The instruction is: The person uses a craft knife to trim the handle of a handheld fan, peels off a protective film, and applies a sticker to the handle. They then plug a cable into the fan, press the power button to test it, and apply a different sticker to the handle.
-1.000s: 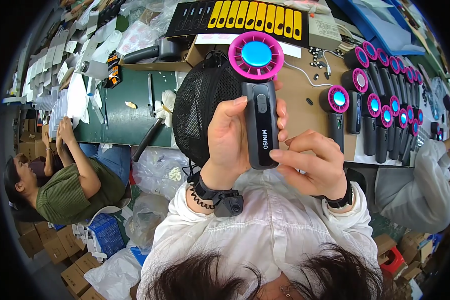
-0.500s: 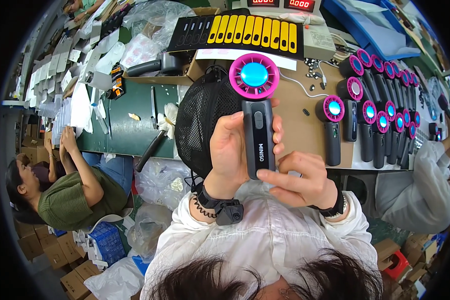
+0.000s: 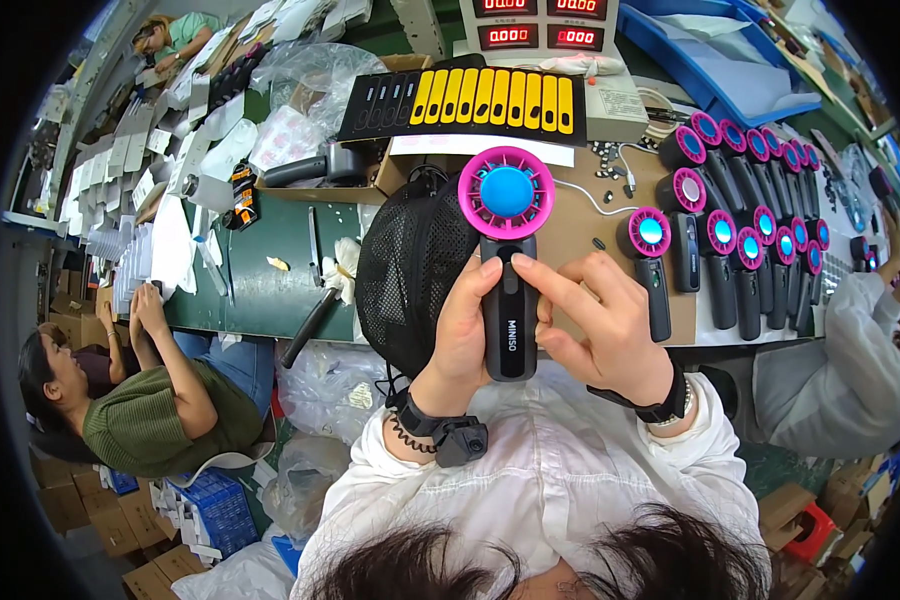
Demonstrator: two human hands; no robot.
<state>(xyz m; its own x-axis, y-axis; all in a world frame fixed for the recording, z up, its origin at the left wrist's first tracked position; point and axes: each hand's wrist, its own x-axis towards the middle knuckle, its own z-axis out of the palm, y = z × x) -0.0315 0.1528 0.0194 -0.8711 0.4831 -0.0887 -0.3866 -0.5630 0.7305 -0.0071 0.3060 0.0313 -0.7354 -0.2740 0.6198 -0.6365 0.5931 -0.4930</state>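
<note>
A handheld fan [image 3: 510, 330] stands upright before my chest, with a pink ring and a shiny blue disc above a dark grey handle. My left hand [image 3: 458, 325] is closed around the handle, its thumb near the top. The index fingertip of my right hand [image 3: 605, 320] touches the upper handle by the button. Its other fingers are bent loosely beside the handle, and it does not grip the fan. Behind my left hand sits a black mesh bag [image 3: 395, 270]. Nearest to my right hand on the table is another pink-ringed fan [image 3: 653, 300], lying flat.
Several similar fans [image 3: 750, 285] lie in rows at the right. A black tray with yellow strips [image 3: 450, 100], a power supply with red displays [image 3: 540, 35] and a white cable [image 3: 595, 202] are at the back. Co-workers sit left [image 3: 160, 400] and right [image 3: 840, 360].
The fan has come lower in view. My right index finger has moved from the handle's bottom up to its button area, and my left thumb now lies higher on the handle.
</note>
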